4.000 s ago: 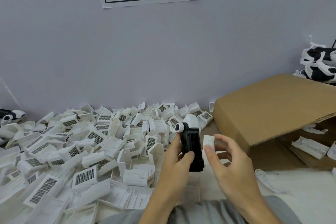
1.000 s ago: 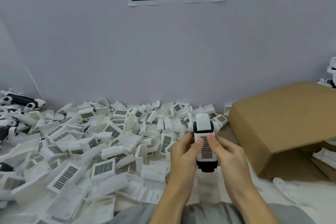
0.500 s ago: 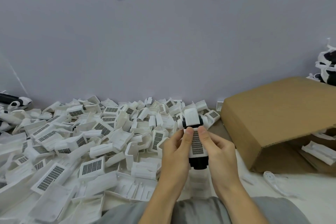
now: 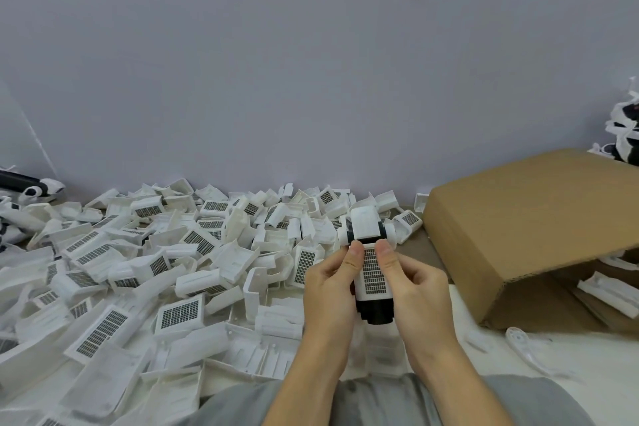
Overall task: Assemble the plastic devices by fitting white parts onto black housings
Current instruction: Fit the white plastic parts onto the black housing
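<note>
A partly assembled device is held above the near edge of the work surface, centre-right, between both hands. The black housing (image 4: 376,310) is visible at its near end, below the white cover (image 4: 372,273), whose dark grid panel faces upward. A white head piece (image 4: 363,224) sits at the far end on a black cross-bar.

The left hand (image 4: 332,290) grips the device from the left, fingers curled behind it and the thumb pressed on the cover's far-left corner. The right hand (image 4: 413,287) grips it from the right in the same way, thumb pressed on the far-right corner. Both thumbs lie just near of the head piece.

The step in hand is judged to be the seating of the cover onto the housing. Even pressure from both thumbs is advised, so that the cover is not tilted and one side left unlatched. The seam along both long edges should be checked for a gap; whether it is fully closed cannot be told from this view. Pressure on the grid panel itself is best avoided, as it may be marked.

A pile of loose white parts (image 4: 179,252) covers the left of the surface. A cardboard box (image 4: 525,225) lies on its side at right, with white pieces inside. Finished units (image 4: 626,128) are stacked at far right.
</note>
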A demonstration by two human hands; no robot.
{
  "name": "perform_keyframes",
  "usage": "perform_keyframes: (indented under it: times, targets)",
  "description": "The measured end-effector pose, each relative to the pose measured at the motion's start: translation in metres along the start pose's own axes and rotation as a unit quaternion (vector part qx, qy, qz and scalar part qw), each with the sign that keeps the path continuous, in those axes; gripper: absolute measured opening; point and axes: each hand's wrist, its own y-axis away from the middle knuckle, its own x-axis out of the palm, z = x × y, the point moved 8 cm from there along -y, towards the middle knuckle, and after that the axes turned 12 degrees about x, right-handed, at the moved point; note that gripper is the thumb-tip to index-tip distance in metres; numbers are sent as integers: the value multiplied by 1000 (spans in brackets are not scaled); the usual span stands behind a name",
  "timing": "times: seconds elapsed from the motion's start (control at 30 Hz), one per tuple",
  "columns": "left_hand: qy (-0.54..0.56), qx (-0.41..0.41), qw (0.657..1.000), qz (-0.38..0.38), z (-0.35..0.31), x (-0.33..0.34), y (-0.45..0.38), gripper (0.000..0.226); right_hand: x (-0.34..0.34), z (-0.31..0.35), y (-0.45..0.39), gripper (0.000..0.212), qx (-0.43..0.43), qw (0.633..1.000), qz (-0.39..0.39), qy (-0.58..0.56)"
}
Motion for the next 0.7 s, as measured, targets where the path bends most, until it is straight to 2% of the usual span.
perform_keyframes:
  times: [0.5,0.7]
  targets:
    - [-21,17,1000,-1,-2,2,1,35,1,-8,-4,41,21,1000,3,-3]
    - [-23,18,996,88,1,18,6,20,-9,-10,-7,42,34,999,-30,-31]
